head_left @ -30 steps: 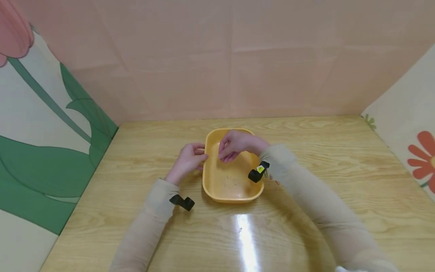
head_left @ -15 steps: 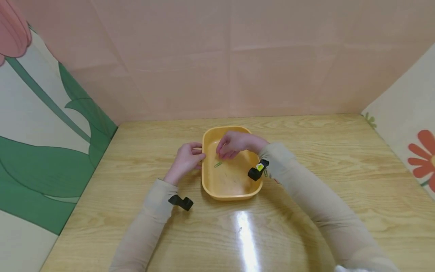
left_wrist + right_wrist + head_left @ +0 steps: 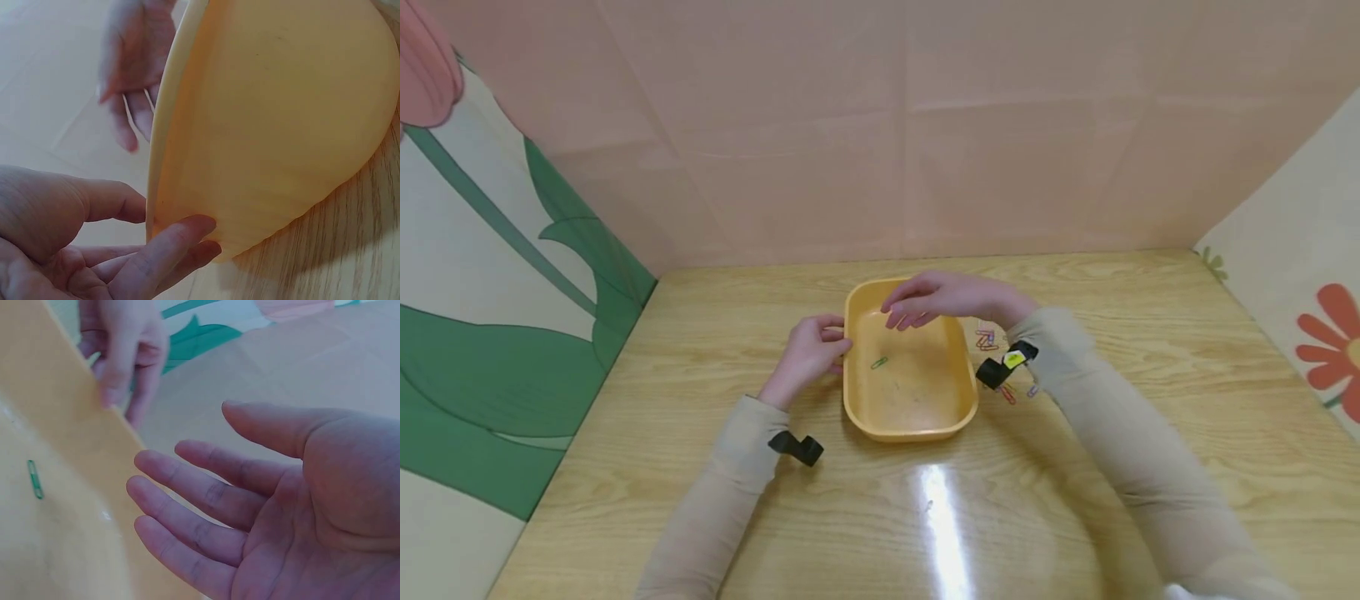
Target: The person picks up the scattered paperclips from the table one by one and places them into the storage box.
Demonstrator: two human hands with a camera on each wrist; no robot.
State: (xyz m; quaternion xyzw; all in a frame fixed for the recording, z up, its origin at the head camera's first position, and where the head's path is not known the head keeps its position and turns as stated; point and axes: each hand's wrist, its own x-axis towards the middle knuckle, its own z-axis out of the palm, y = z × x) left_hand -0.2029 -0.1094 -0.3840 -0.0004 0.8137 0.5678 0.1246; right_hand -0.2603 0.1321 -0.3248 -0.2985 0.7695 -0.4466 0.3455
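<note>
My left hand (image 3: 811, 347) pinches the left rim of the yellow tub (image 3: 917, 413), thumb at the inside edge and fingers against the outer wall. My right hand (image 3: 942, 298) hangs over the far part of the tub, its fingers loosely spread and holding nothing. The green paper clip (image 3: 879, 363) lies on the tub's floor, nearer the left wall, apart from my fingertips. More paper clips (image 3: 987, 340) — red ones among them — lie on the table (image 3: 715, 350) just beside the tub's right wall, partly hidden by my right wrist.

That wrist worries me most: the black camera (image 3: 994, 372) strapped to it hangs low by those clips, and one careless sweep could scatter them. My sleeve (image 3: 1131, 442) also blocks part of my view, so I could grope and miss. Thin wire lying flat gives a fingertip little to catch, and neighbouring clips could hook together. My grip is on one side only — a tug there might tilt the tub and slide the green clip.
</note>
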